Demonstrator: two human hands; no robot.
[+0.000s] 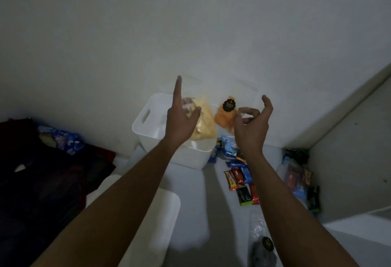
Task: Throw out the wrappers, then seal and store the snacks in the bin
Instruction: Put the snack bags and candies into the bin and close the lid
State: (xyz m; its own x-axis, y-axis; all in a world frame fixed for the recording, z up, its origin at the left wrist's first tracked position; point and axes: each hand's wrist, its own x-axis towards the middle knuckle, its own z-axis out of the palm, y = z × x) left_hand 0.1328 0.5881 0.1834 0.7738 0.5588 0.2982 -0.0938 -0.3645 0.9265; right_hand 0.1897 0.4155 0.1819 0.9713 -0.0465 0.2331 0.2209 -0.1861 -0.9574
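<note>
A white bin (146, 127) with a cut-out handle stands on the floor against the wall. A clear bag of yellow snacks (205, 122) is over its open top, blurred. Beside it to the right is a clear bag of orange snacks (224, 116) with a black label. My left hand (182, 125) is raised in front of the yellow bag, index finger straight up and thumb spread; I see no grip on the bag. My right hand (251, 125) hovers just right of the orange bag with fingers loosely curled and nothing visibly held.
Several wrapped candy bars (241, 182) lie on the floor right of the bin. A clear bag of snacks (296, 177) sits by the right wall, another with a dark snack (262, 249) near my right forearm. A white lid (156, 213) lies below the bin. Dark cloth (42, 182) with a blue wrapper (61, 139) is at left.
</note>
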